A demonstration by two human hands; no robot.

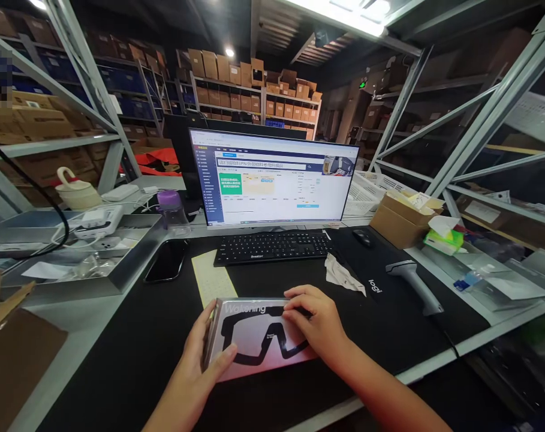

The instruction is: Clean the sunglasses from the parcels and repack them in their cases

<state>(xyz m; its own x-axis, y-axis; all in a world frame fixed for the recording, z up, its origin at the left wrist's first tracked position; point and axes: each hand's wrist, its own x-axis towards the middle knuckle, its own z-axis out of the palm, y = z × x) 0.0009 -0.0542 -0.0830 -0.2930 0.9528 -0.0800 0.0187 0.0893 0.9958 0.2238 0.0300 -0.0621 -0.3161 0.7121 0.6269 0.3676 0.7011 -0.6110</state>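
Observation:
A flat retail box [249, 345] in clear glossy wrapping is tilted up in front of me. It is printed "Wakening" and pictures black-framed goggles or glasses on a pale grey and pink ground. My left hand [204, 354] grips its left end, thumb across the front face. At the upper right edge of the box, my right hand [319, 318] has thumb and fingers closed in a pinch. Whether loose wrapping is between those fingertips I cannot tell. Behind the box's upper left part lies a pale yellow printed sheet [211, 277].
Beyond the box are a black keyboard [274, 247] and a lit monitor [276, 186]. A phone [166, 261] lies left. Rightward are crumpled paper [342, 275], a mouse [362, 238], a barcode scanner [416, 285] and a cardboard box [400, 222]. A purple-lidded bottle [172, 213] stands by the monitor.

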